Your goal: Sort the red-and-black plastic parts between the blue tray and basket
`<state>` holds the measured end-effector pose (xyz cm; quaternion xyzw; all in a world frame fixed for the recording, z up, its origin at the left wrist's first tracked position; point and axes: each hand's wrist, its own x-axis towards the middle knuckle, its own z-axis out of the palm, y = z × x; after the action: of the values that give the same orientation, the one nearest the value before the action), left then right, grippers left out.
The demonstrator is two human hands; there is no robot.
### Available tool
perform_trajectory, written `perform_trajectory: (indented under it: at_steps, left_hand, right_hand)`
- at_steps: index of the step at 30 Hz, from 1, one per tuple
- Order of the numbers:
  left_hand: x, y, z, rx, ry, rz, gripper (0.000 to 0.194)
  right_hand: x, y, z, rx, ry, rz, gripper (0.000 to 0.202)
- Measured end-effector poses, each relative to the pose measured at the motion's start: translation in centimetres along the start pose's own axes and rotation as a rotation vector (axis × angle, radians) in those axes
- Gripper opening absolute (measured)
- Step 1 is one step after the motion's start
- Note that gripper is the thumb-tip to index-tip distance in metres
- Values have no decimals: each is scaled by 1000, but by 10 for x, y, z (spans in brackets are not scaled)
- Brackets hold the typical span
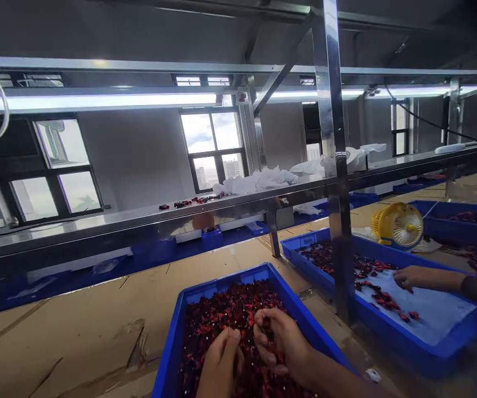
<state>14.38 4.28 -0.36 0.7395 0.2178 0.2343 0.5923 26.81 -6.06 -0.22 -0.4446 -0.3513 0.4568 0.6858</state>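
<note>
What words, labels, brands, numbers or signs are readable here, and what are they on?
No text can be read anywhere.
Yellow fan: any marking on its hub is too small to read.
Blue tray under the person's hands: no legible lettering.
Small white scrap beside it: too blurred to tell.

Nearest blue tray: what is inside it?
Dark red pieces lie across the tray, brighter red ones among them. The left hand and right hand hide some; the tray's bottom, covered by pieces, cannot be seen.
</note>
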Motion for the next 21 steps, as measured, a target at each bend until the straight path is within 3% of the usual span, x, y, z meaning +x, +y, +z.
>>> perform_trajectory:
  at_steps: [3,6,8,11,17,21]
  left_hand:
    - [-7,9,1,-122,-103,-77,37]
    - [-10,14,3,-116,-130,-114,36]
    - [-10,14,5,-80,-132,-106,40]
    - [-9,12,6,-40,-141,-45,42]
    - [-6,2,5,11,-141,11,44]
    - [3,-4,-2,122,-226,69,49]
  right_hand:
    - [-12,-7,0,-29,19,-126,19]
    - [-21,-9,3,-120,63,-232,10]
    - [-25,-10,6,-227,104,-297,2]
    - [-29,-11,9,-409,148,-368,5]
    - [-28,-12,11,-439,156,-362,7]
    - [-19,-6,6,-549,147,-352,4]
